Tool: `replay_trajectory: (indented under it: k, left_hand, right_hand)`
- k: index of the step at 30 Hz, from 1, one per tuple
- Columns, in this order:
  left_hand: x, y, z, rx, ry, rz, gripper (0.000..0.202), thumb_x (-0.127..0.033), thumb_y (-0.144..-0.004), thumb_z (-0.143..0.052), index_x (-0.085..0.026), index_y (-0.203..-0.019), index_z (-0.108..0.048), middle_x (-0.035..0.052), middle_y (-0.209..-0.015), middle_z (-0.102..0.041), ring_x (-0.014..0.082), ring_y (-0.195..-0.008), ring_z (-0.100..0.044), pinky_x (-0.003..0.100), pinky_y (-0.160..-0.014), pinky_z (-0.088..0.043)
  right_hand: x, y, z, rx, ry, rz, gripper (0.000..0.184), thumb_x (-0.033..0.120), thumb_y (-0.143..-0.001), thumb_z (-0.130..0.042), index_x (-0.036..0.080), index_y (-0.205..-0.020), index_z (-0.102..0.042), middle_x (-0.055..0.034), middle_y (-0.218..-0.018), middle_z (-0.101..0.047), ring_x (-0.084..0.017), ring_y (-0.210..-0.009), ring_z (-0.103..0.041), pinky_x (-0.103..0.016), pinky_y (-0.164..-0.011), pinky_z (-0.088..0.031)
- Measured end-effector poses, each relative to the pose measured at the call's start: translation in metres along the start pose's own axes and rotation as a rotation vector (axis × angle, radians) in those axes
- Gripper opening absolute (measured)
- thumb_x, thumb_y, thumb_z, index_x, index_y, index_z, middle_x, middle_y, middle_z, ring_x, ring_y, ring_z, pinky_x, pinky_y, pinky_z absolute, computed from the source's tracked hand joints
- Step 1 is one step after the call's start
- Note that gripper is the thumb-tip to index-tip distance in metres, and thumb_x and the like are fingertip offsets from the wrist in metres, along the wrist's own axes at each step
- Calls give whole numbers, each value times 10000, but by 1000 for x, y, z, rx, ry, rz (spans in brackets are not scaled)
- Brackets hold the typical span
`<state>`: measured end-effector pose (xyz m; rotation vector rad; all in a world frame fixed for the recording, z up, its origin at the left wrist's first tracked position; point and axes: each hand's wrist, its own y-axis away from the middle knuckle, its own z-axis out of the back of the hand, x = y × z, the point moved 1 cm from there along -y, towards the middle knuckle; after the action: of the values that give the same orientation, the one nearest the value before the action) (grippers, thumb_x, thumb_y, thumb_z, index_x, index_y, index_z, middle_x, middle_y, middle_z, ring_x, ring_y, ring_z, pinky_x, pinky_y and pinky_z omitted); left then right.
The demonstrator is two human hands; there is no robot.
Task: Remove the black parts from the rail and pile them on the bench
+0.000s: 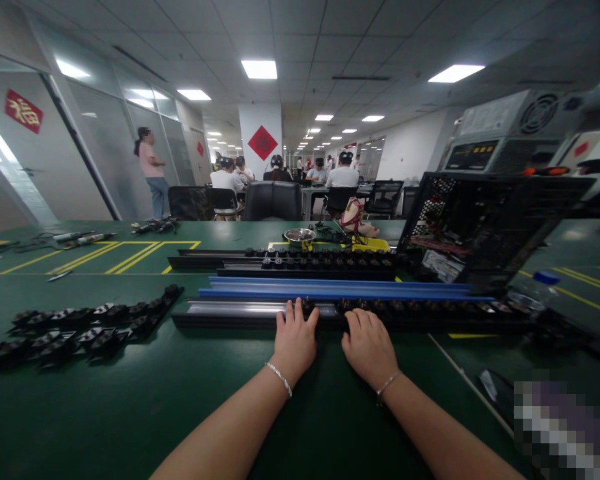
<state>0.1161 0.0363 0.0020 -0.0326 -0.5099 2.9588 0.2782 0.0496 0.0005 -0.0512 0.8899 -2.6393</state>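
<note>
A long black rail (240,319) with a silver channel lies across the green table in front of me, its right part filled with a row of small black parts (430,308). My left hand (294,339) rests on the rail's near edge, fingers stretched forward over the bare channel. My right hand (367,343) sits beside it, fingers curled down onto the first black parts in the row. Whether those fingers pinch a part is hidden. Blue strips (330,289) lie just behind the rail.
Rows of loose black parts (80,327) lie at the left. More filled rails (305,261) sit further back, with a metal bowl (299,235). An open computer case (480,227) stands at the right, a clear bottle (533,293) before it. People sit and stand in the background.
</note>
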Motion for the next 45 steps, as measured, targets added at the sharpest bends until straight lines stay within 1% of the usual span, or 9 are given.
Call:
replay_trajectory:
  k: [4, 8, 12, 14, 18, 33, 36, 41, 45]
  left_hand:
    - [4, 0, 1, -6, -15, -22, 517, -256, -816, -453, -316, -1326, -392, 135, -1433, -344, 324, -1256, -357, 481, -974, -289]
    - [2, 1, 4, -11, -25, -17, 519, -261, -813, -459, -324, -1323, -393, 122, -1428, -352, 305, -1237, -370, 471, -969, -288]
    - [-1, 3, 6, -8, -14, -16, 519, -297, -802, -483, -329, -1315, -405, 114, -1426, -351, 299, -1220, -374, 463, -946, -309]
    - [-1, 3, 7, -13, -8, -15, 472, -307, -823, -456, -333, -1294, -430, 109, -1416, -363, 286, -1201, -390, 451, -930, -325]
    - [0, 2, 7, -43, -23, -27, 401, -301, -871, -380, -355, -1261, -458, 106, -1375, -414, 265, -1147, -443, 431, -883, -359]
    - [-1, 6, 13, -7, -18, -4, 408, -302, -831, -453, -341, -1237, -478, 106, -1386, -399, 280, -1154, -431, 426, -879, -360]
    - [-1, 8, 15, 10, -9, -5, 463, -334, -803, -501, -344, -1264, -456, 101, -1405, -375, 290, -1172, -412, 431, -898, -349]
    - [-4, 8, 13, 14, 3, 19, 613, -452, -767, -551, -383, -1344, -352, 102, -1439, -328, 327, -1219, -366, 472, -926, -322]
    - [-6, 8, 9, -10, 8, 37, 600, -533, -775, -513, -371, -1336, -374, 122, -1442, -321, 352, -1239, -350, 493, -932, -315]
  right_hand:
    - [-1, 0, 0, 2, -3, 0, 295, 186, -765, -523, 135, -1054, -557, -113, -1080, -572, -236, -1036, -459, -357, -915, -356]
    - [-2, -2, 2, 2, -5, 0, 248, 182, -774, -516, 145, -1017, -553, -109, -1043, -573, -229, -1000, -465, -350, -878, -362]
    - [-3, -4, 5, -3, -15, -12, 160, 253, -810, -522, 166, -941, -548, -92, -970, -569, -222, -944, -468, -343, -829, -367]
    - [-4, -5, 5, 0, -22, -13, 144, 282, -818, -534, 175, -915, -541, -82, -935, -565, -215, -912, -469, -336, -802, -368]
    - [-7, -6, 5, 18, -34, -12, 144, 279, -819, -557, 181, -921, -535, -69, -904, -561, -204, -865, -465, -325, -774, -365]
    - [-6, -3, 3, -15, -36, 3, 123, 260, -815, -579, 181, -893, -525, -57, -888, -563, -195, -847, -469, -313, -758, -360]
    - [-6, -3, 3, -13, -34, 2, 121, 259, -816, -576, 181, -894, -526, -60, -884, -565, -196, -844, -471, -315, -752, -360]
    - [-6, -3, 3, -20, -34, 3, 115, 265, -822, -566, 180, -890, -528, -61, -876, -563, -194, -842, -470, -311, -748, -355]
    - [-6, -3, 4, -9, -45, -10, 108, 262, -826, -559, 181, -891, -531, -55, -880, -561, -193, -841, -464, -312, -754, -349]
